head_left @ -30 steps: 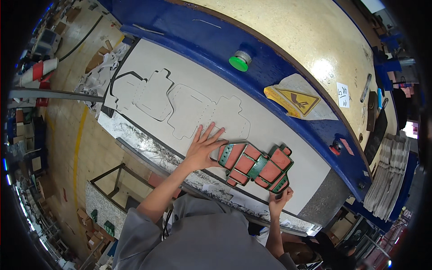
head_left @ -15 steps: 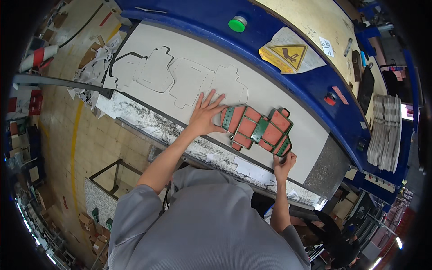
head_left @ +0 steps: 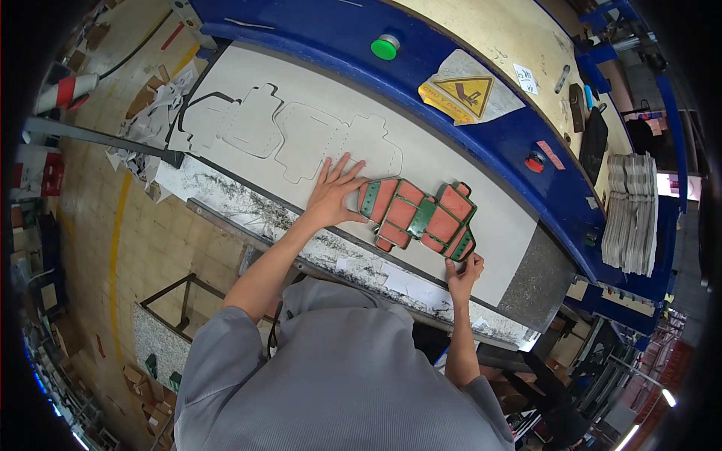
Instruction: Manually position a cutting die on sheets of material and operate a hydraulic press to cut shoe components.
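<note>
A cutting die (head_left: 418,216) with pink-red foam pads and green parts lies on a pale grey sheet (head_left: 233,69). My left hand (head_left: 331,197) lies spread on the sheet at the die's left end, its thumb side against the die's edge. With thumb and fingers, my right hand (head_left: 464,276) grips the die's near right corner. Left of the die, several cut outlines with dashed lines mark the sheet, and dark gaps show along some of them.
Beyond the sheet runs a blue machine beam with a green button (head_left: 385,47), a red button (head_left: 534,161) and a yellow warning sign (head_left: 465,94). A stack of cut sheets (head_left: 630,214) stands at right. Paper scraps (head_left: 147,120) hang at the left end.
The whole view has shifted slightly. Both hands and the die keep about the same places on the sheet.
</note>
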{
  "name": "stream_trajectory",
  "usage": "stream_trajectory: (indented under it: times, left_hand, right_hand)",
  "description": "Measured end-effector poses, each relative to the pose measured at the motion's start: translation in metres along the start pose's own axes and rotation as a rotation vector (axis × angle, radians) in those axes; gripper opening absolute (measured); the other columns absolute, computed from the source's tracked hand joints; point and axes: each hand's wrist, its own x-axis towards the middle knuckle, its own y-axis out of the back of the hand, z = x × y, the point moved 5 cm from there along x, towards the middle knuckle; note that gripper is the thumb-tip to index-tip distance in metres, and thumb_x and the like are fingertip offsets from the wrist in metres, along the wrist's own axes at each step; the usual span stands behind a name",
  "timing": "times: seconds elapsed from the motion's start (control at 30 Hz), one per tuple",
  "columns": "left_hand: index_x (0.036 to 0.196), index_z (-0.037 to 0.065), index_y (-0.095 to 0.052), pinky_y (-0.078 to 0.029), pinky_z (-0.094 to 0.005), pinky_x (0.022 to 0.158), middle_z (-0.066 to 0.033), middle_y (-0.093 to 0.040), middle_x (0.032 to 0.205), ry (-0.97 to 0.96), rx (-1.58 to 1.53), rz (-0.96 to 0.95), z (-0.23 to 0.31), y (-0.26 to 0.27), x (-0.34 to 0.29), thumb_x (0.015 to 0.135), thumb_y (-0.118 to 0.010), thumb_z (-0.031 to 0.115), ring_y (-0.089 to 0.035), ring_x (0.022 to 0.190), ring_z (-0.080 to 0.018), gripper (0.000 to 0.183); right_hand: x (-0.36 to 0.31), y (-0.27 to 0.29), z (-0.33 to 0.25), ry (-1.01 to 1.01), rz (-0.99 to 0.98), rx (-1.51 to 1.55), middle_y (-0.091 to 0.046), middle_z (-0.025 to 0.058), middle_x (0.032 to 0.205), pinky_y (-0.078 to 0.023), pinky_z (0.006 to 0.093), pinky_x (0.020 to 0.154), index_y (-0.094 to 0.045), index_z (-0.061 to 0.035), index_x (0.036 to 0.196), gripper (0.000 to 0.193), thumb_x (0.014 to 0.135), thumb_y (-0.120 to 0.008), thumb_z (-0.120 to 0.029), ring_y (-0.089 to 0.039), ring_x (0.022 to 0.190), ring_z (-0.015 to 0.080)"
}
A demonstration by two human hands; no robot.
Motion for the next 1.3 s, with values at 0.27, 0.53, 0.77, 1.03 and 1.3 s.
stream_trajectory:
  times: [0.27,0.53,0.77,1.03,1.3]
  left_hand:
    - [0.125,0.012,-0.061,-0.005,-0.0530,0.119,-0.0051,-0.037,0.152,0.018,0.022,-0.054,-0.002,0.003,0.006,0.057,-0.085,0.045,-0.017,0.147,-0.0282,0.079]
    - [0.142,0.008,-0.043,-0.010,-0.0545,0.118,-0.0191,-0.015,0.158,0.116,-0.057,-0.136,0.000,0.007,0.002,0.051,-0.088,0.039,-0.012,0.148,-0.0322,0.106]
    - [0.147,0.009,-0.035,-0.016,-0.0565,0.116,-0.0249,-0.012,0.157,0.127,-0.057,-0.024,0.010,0.035,-0.042,0.049,-0.089,0.040,-0.013,0.146,-0.0416,0.116]
    - [0.106,0.009,-0.064,-0.042,-0.0427,0.086,-0.0090,-0.059,0.108,-0.136,-0.042,0.174,0.044,-0.006,-0.137,0.069,-0.082,0.034,-0.055,0.102,-0.0286,0.048]
    - [0.073,0.009,-0.066,-0.039,-0.0393,0.080,-0.0065,-0.059,0.078,-0.082,0.100,0.423,0.052,-0.030,-0.128,0.082,-0.067,0.025,-0.054,0.087,-0.0258,0.018]
  right_hand:
    - [0.009,-0.001,-0.006,0.009,-0.053,-0.022,-0.046,0.0147,0.109,-0.036,0.0389,0.090,-0.056,-0.0014,0.119,0.057,0.070,-0.082,-0.016,-0.043,0.102,0.0313]
    - [0.000,0.003,-0.004,-0.059,-0.129,0.042,-0.041,0.0154,0.118,-0.029,0.0407,0.101,-0.040,-0.0025,0.141,0.082,0.069,-0.080,-0.012,-0.038,0.111,0.0323]
    - [-0.005,0.033,-0.004,-0.119,-0.027,0.190,-0.043,0.0104,0.115,-0.040,0.0338,0.092,-0.014,-0.0068,0.154,0.114,0.062,-0.081,-0.004,-0.045,0.094,0.0217]
    - [0.006,0.137,0.061,-0.312,0.880,1.025,-0.051,0.0048,0.096,-0.044,0.0292,0.077,-0.022,-0.0041,0.150,0.064,0.098,-0.054,-0.024,-0.047,0.080,0.0127]
    - [0.012,0.252,0.110,-0.147,1.245,1.051,-0.056,0.0055,0.104,-0.044,0.0309,0.080,-0.040,-0.0073,0.140,0.057,0.098,-0.043,-0.046,-0.052,0.085,0.0175]
